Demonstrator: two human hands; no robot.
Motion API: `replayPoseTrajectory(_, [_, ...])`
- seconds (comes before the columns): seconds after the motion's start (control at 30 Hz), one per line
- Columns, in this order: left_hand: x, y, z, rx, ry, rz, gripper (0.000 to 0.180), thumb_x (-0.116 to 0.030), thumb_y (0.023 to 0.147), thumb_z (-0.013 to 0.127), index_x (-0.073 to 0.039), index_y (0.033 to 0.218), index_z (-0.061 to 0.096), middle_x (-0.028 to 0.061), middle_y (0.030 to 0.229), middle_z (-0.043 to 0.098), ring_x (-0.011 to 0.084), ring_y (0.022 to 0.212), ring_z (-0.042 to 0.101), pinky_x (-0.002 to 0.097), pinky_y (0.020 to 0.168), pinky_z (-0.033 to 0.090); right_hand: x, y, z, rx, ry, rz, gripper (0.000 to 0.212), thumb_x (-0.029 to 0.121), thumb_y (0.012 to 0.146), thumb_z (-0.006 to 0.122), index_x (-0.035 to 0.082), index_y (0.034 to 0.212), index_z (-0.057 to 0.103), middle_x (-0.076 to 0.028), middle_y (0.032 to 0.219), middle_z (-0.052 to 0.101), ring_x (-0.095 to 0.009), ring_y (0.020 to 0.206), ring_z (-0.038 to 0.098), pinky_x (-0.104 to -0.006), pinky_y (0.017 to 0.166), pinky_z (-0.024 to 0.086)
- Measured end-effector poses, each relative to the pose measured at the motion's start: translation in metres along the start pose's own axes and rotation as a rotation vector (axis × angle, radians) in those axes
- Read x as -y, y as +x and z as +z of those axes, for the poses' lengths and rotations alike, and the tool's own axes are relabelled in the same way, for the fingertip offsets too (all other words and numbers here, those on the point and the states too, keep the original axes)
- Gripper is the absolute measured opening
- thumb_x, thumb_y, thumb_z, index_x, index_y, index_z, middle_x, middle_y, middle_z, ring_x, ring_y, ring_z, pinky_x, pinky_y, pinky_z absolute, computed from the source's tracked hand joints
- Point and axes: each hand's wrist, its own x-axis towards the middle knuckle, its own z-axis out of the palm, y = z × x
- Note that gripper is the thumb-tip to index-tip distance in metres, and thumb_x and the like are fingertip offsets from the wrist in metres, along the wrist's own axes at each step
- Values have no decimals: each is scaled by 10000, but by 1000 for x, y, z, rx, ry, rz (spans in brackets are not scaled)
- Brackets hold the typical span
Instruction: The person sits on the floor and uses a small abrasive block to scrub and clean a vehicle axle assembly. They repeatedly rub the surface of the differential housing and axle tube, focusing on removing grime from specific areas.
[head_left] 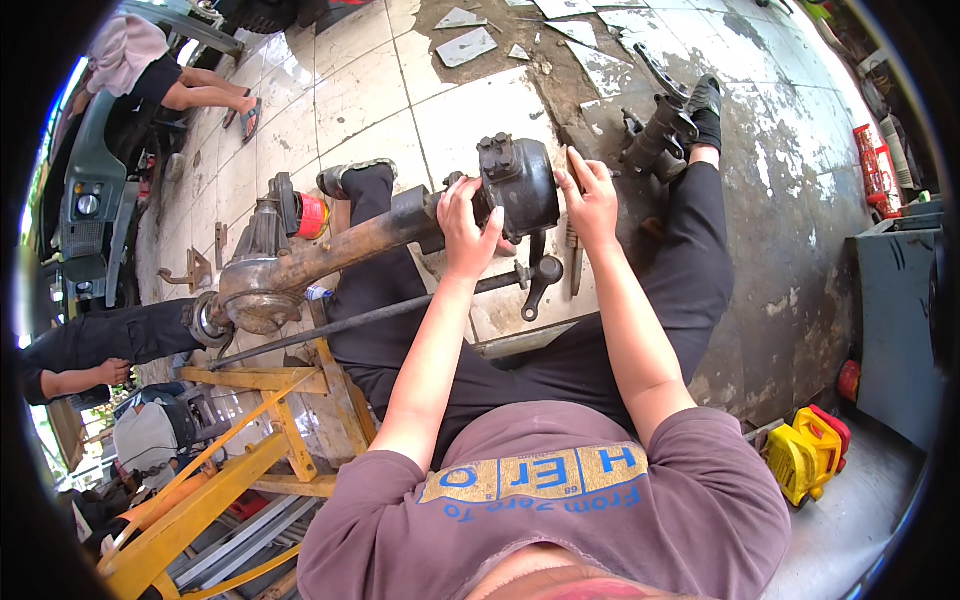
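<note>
A rusty vehicle axle [330, 245] runs from the left to a black knuckle housing [520, 185] between my legs. My left hand [468, 232] is wrapped around the housing's left side, thumb toward its lower front. At its right face, my right hand [592, 205] is closed on a thin, brown-edged piece [566, 165] seen edge-on; its full shape is hidden. A dark narrow rod [575, 262] shows below that hand; I cannot tell whether it joins the piece. Under the housing hangs a dark lever arm [540, 285] with an eye, beside the tie rod [400, 310].
A yellow metal frame [290, 430] stands at lower left, and a metal spindle part [660, 135] lies by my right foot. Broken tiles [467, 46] lie ahead. A yellow container [800, 455] and grey cabinet [900, 310] stand right. Other people [100, 372] are at the left.
</note>
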Motion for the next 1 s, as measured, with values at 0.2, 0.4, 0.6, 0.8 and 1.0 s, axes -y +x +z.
replayPoseTrajectory(0.2, [4, 2, -1, -11, 7, 22, 635, -425, 1030, 747, -32, 1511, 612, 242, 1548, 628, 433, 1505, 533, 569, 1290, 342, 10, -5, 2, 83, -22, -52, 435, 356, 996, 873, 161, 1383, 827, -112, 1215, 777, -313, 1067, 779, -405, 919, 617])
replayPoseTrajectory(0.4, [2, 1, 2, -48, 9, 40, 602, -410, 1013, 750, -23, 1459, 630, 203, 1452, 678, 422, 1467, 570, 576, 1262, 364, 16, -4, -6, 78, 21, -238, 437, 367, 955, 906, 200, 1355, 843, -101, 1189, 770, -298, 1038, 790, -414, 882, 637])
replayPoseTrajectory(0.6, [5, 0, 4, -47, 9, 37, 617, -438, 1014, 743, -25, 1460, 637, 221, 1463, 669, 424, 1470, 564, 570, 1267, 359, -4, 0, -2, 29, -2, -9, 403, 397, 1016, 850, 159, 1341, 846, -104, 1258, 771, -304, 1063, 791, -411, 904, 630])
replayPoseTrajectory(0.8, [5, 0, 2, -12, -7, 14, 625, -420, 1031, 744, -26, 1501, 624, 244, 1550, 633, 428, 1507, 535, 560, 1300, 336, 2, -4, 2, 66, 2, -138, 430, 389, 952, 905, 175, 1322, 853, -93, 1251, 788, -310, 1079, 792, -406, 915, 636])
replayPoseTrajectory(1.0, [2, 1, 2, -31, -8, 31, 623, -434, 1022, 742, -33, 1486, 631, 228, 1499, 657, 428, 1489, 551, 571, 1282, 343, -45, 26, -21, -54, 616, 403, 449, 393, 1148, 709, -7, 1343, 769, -121, 1211, 823, -264, 937, 834, -355, 802, 638])
